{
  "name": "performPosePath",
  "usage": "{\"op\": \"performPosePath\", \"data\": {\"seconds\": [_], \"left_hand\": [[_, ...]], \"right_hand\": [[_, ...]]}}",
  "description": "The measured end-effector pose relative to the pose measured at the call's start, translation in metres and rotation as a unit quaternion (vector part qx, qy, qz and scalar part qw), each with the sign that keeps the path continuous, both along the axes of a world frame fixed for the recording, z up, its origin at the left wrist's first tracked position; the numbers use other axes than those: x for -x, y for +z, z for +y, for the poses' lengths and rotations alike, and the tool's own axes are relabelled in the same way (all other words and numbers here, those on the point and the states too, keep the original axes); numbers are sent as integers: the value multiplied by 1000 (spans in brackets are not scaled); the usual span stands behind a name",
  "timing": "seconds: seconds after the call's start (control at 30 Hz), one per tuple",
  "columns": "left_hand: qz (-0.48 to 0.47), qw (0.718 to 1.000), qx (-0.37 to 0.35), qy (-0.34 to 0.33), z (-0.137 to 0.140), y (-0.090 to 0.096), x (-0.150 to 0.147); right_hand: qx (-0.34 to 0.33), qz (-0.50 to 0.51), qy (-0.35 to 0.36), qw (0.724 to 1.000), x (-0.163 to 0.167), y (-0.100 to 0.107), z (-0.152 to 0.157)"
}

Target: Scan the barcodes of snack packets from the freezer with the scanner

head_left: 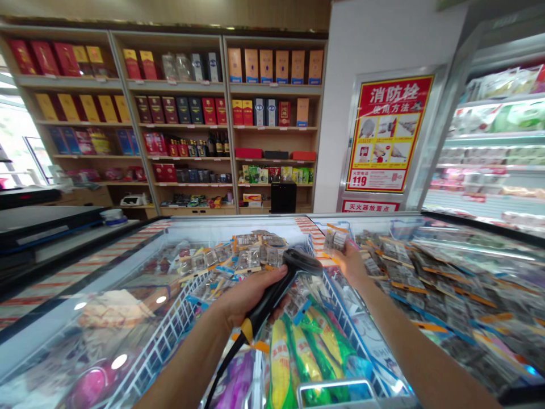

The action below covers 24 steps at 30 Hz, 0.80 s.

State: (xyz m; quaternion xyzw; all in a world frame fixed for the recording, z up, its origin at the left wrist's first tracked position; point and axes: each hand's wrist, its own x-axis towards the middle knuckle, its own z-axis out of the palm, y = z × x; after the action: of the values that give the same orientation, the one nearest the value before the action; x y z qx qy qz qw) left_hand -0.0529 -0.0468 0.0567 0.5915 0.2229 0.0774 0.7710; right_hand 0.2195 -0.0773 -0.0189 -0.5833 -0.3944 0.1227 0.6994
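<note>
Basket (168, 324) below scanner (269, 296) holds wrapped corn (305, 347) and, seemingly, purple packs (237, 378).

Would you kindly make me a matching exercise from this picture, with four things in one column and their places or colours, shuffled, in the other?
Things:
1. Barcode scanner
2. Raised small packet
3. Corn packs
4. 119 sign

Places or colours:
A. On the white wall
B. Held in the right hand
C. Yellow and green
D. Held in the left hand

Right pairs: 1-D, 2-B, 3-C, 4-A.
</note>
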Motion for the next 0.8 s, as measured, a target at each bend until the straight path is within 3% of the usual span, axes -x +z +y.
{"op": "performPosePath", "data": {"seconds": [0.1,0.2,0.37,0.57,0.8], "left_hand": [[-6,1000,-10,6,1,0,1],[2,1000,0,13,-1,0,-1],[-5,999,31,13,-6,0,-5],[-12,999,52,10,-7,2,-5],[-20,997,73,-15,-6,7,1]], "right_hand": [[53,-60,-47,996,-3,-7,2],[17,53,12,998,-2,-9,6],[-42,175,109,978,10,2,6],[-41,238,133,961,22,16,1],[-46,243,127,961,17,14,1]]}}
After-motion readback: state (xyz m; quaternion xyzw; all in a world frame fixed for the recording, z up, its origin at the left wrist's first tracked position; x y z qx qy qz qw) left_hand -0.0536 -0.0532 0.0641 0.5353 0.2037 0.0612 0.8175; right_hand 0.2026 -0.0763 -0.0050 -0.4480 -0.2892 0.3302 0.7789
